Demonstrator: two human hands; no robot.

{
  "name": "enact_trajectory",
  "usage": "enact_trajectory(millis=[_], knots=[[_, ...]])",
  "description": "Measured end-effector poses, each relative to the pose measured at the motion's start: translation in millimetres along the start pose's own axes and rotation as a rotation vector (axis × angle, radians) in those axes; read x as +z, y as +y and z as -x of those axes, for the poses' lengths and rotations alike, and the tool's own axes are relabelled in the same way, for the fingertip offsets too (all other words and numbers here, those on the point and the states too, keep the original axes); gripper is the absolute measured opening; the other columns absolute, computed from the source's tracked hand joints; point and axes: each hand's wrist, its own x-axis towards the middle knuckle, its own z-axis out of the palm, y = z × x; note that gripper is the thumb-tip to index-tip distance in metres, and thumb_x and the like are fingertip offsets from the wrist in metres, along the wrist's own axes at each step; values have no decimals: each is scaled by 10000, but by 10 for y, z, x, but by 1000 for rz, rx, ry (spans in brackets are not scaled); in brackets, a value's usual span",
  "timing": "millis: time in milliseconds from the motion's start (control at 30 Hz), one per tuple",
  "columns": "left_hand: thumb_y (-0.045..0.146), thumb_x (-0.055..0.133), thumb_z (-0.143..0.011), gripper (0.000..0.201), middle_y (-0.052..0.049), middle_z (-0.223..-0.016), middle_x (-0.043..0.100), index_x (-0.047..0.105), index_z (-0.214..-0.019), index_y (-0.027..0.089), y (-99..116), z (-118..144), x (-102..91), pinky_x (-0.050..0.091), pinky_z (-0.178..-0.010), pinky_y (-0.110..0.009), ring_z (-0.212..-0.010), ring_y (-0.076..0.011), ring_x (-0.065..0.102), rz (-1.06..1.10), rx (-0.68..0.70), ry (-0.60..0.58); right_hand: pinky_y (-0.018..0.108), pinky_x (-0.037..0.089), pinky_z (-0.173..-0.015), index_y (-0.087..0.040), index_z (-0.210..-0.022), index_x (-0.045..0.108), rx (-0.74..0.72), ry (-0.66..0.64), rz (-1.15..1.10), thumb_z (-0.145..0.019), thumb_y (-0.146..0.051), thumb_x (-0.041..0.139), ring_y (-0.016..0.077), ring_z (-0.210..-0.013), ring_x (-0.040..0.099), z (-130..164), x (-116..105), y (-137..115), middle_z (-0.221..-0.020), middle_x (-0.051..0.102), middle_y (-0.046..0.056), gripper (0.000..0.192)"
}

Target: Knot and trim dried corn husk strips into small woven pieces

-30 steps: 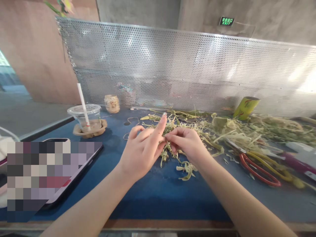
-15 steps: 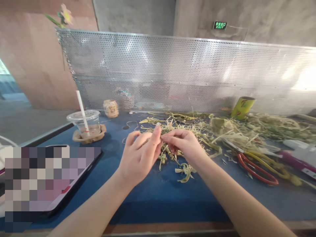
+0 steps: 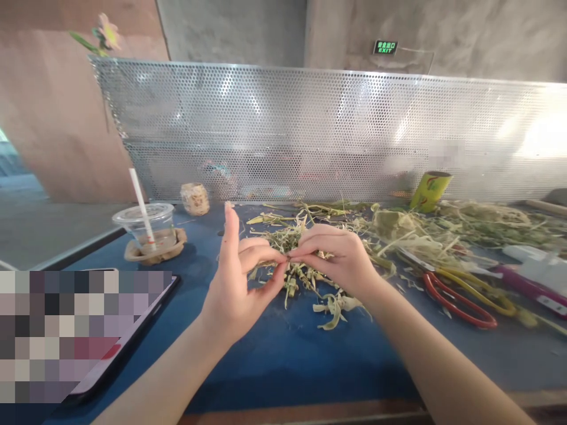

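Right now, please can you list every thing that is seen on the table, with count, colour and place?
plant strips: one small bunch, pale green, table centre, pinched between both hands
loose plant trimmings: many, straw and green, far right half
scissors: one, red and yellow handles, right of the hands
plastic cup: one, clear, white straw, far left
small jar: one, tan, by the screen
yellow cup: one, tilted, far right by the screen
tablet: one, dark frame, near left
table: one, blue top
perforated screen: one, silver, behind
left hand: grip shut on strips
right hand: grip shut on strips
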Motion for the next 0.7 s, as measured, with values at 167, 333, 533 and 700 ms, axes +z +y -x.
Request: enact_trajectory(millis=[167, 333, 533, 700], knots=[[45, 589, -705, 945, 35, -688, 608, -48, -1380, 221, 18, 24, 1, 457, -818, -374, -768, -165, 570, 183, -103, 37, 257, 493, -709, -196, -809, 650, -228, 20, 272, -808, -201, 536, 118, -768, 593, 21, -22, -56, -778, 649, 21, 115], [39, 584, -704, 960, 33, -698, 603, -70, -1377, 244, 29, 21, -9, 461, -816, -387, -771, -166, 570, 236, -137, 17, 252, 482, -657, -168, -845, 629, -396, -21, 526, -825, -169, 506, 120, -715, 590, 29, -71, -98, -802, 658, 28, 125], [53, 581, -704, 967, 25, -698, 600, -89, -1375, 240, 13, 23, 7, 474, -807, -399, -767, -170, 575, 233, -140, -18, 263, 469, -600, -154, -848, 620, -530, -118, 753, -829, -121, 472, 126, -665, 573, 25, -126, -111, -840, 663, 31, 152], [64, 582, -707, 970, 23, -695, 605, -108, -1372, 211, 2, 27, 13, 482, -798, -378, -769, -162, 576, 167, -137, -36, 238, 449, -569, -148, -797, 606, -458, -163, 757, -856, -135, 422, 111, -646, 550, 4, -107, -137, -795, 642, 30, 194]])
